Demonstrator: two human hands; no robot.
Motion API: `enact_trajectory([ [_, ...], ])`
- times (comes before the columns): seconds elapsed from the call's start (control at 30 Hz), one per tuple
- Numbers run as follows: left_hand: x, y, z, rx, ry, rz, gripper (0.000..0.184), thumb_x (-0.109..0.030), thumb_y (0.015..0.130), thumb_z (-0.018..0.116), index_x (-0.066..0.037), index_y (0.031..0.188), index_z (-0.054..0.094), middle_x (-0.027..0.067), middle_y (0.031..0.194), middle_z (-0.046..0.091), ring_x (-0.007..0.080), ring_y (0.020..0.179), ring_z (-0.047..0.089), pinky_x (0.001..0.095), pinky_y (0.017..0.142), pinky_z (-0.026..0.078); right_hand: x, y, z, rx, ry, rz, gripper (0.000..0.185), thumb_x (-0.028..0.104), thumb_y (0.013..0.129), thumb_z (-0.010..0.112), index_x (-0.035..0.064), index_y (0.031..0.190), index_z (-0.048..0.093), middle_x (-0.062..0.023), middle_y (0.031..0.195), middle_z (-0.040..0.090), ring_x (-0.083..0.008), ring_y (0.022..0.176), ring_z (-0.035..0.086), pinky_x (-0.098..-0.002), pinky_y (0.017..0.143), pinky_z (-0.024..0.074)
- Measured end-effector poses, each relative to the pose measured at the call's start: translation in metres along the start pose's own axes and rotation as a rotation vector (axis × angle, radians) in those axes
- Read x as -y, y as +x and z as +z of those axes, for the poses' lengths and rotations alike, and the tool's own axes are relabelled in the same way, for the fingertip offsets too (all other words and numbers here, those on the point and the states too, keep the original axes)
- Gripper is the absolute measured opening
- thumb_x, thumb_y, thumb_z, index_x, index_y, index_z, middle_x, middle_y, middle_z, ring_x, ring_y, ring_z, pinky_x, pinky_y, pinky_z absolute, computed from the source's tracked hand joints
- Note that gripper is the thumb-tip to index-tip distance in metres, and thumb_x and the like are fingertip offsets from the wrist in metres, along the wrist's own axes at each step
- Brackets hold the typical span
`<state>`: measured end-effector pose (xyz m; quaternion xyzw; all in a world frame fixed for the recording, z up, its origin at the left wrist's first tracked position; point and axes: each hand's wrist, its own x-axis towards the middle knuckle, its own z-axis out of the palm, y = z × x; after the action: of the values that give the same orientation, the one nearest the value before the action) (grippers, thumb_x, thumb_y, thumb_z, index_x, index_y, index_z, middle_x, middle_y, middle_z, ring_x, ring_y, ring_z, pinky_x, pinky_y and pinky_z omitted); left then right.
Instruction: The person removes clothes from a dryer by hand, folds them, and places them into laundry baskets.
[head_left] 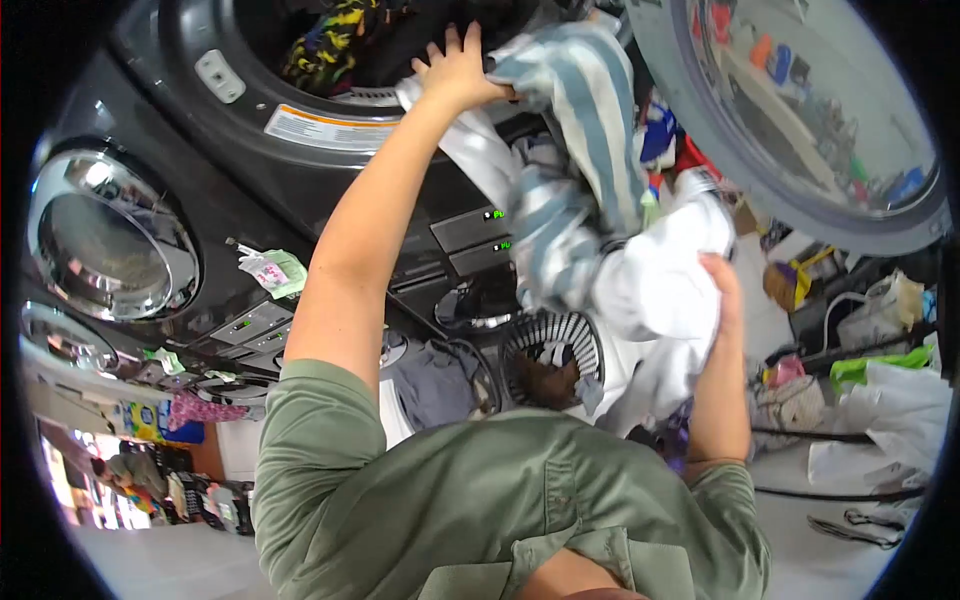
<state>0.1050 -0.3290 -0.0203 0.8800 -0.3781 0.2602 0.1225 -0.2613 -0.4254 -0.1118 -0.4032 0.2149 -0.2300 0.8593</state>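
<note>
At the open drum of a dark front-loading machine [310, 150], my left hand [458, 75] has its fingers spread, by the end of a striped garment. That blue-grey and white striped garment [590, 110] hangs between my hands, blurred by motion. My right hand [722, 285] is wrapped round a bundle of white cloth [665, 270], which touches the striped one. A white strip of cloth [480, 155] trails over the drum's lower rim. Dark clothes and a yellow-patterned piece [335, 45] lie inside the drum.
The round glass door [790, 100] stands open at the upper right. Below are a basket [552, 360] with brown cloth and grey clothes [440, 385] in a container. More machines [115, 235] line the left. Bags and cloths [880, 400] lie at the right.
</note>
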Motion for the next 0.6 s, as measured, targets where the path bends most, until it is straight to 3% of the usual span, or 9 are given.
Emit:
enact_trajectory([
  [0.07,-0.017,-0.023,0.035,-0.226,0.059,0.133,0.104,-0.053,0.053,0.069,-0.014,0.133,0.017,0.0218,0.135,0.02,0.0487,0.12,0.021,0.0597,0.094,0.016,-0.04,0.002,-0.007,0.063,0.154,0.209,0.035,0.02,0.071,0.058,-0.006,0.095,0.054,-0.0164,0.087,0.061,-0.0259,0.077,0.061,-0.0339,0.071,0.0507],
  [0.1,-0.029,-0.04,0.032,-0.361,-0.026,0.159,0.088,-0.05,0.059,0.066,-0.019,0.131,0.026,0.0224,0.127,0.033,0.0485,0.116,0.026,0.0593,0.094,0.015,-0.062,0.0,-0.011,0.019,0.166,0.248,0.035,0.019,0.071,0.058,-0.0061,0.095,0.054,-0.0165,0.088,0.061,-0.0257,0.077,0.061,-0.0336,0.071,0.0506],
  [0.17,-0.053,-0.064,0.024,-0.572,0.156,0.257,0.044,-0.032,0.067,0.063,-0.015,0.104,0.048,0.0164,0.099,0.052,0.0352,0.093,0.045,0.0477,0.079,0.031,-0.099,-0.008,-0.018,-0.051,0.189,0.308,0.034,0.018,0.071,0.057,-0.0063,0.094,0.054,-0.0165,0.088,0.061,-0.0256,0.078,0.061,-0.0334,0.071,0.0506],
  [0.2,-0.052,-0.084,0.042,-0.233,-0.099,0.291,0.069,-0.046,0.063,0.064,-0.025,0.124,0.039,0.0191,0.111,0.046,0.0439,0.111,0.033,0.0593,0.091,0.018,-0.114,-0.013,-0.022,-0.106,0.214,0.366,0.033,0.018,0.072,0.057,-0.0059,0.094,0.054,-0.0159,0.088,0.061,-0.0246,0.078,0.061,-0.0328,0.071,0.0504],
  [0.23,-0.056,-0.101,0.06,-0.053,-0.161,0.469,0.056,-0.044,0.066,0.062,-0.028,0.117,0.047,0.0154,0.097,0.051,0.0386,0.105,0.039,0.0585,0.09,0.021,-0.13,-0.017,-0.029,-0.162,0.235,0.423,0.031,0.017,0.073,0.057,-0.0056,0.094,0.054,-0.0153,0.088,0.061,-0.0236,0.077,0.061,-0.0322,0.07,0.0503],
  [0.27,-0.056,-0.123,0.077,-0.039,-0.166,0.633,0.056,-0.042,0.065,0.063,-0.027,0.117,0.046,0.0146,0.099,0.051,0.0352,0.108,0.039,0.0579,0.091,0.021,-0.151,-0.013,-0.051,-0.153,0.144,0.448,0.029,0.016,0.073,0.058,-0.0042,0.093,0.055,-0.0142,0.087,0.061,-0.0219,0.075,0.061,-0.0316,0.07,0.05],
  [0.4,-0.04,-0.223,0.184,0.23,-0.308,0.423,0.062,-0.047,0.068,0.06,-0.021,0.123,0.042,0.0156,0.106,0.051,0.0356,0.11,0.039,0.0603,0.09,0.022,-0.183,-0.007,-0.062,-0.235,0.033,0.546,0.028,0.018,0.073,0.059,-0.0028,0.092,0.055,-0.0124,0.083,0.06,-0.0221,0.072,0.06,-0.0326,0.066,0.05],
  [0.53,-0.021,-0.289,0.186,0.993,0.214,0.594,0.07,-0.055,0.067,0.056,-0.017,0.124,0.04,0.0104,0.116,0.05,0.0311,0.109,0.043,0.0604,0.093,0.017,-0.221,-0.016,-0.076,-0.416,-0.121,0.537,0.039,0.012,0.07,0.061,-0.0057,0.102,0.048,-0.0139,0.088,0.058,-0.0227,0.075,0.058,-0.0331,0.067,0.0488],
  [0.6,0.0,-0.325,0.206,0.956,0.044,0.473,0.07,-0.059,0.067,0.053,-0.017,0.122,0.042,0.0093,0.112,0.053,0.0279,0.109,0.045,0.0619,0.093,0.014,-0.262,-0.015,-0.099,-0.455,-0.065,0.489,0.047,0.014,0.071,0.063,-0.0072,0.108,0.043,-0.0153,0.096,0.056,-0.024,0.082,0.057,-0.0347,0.071,0.0479],
])
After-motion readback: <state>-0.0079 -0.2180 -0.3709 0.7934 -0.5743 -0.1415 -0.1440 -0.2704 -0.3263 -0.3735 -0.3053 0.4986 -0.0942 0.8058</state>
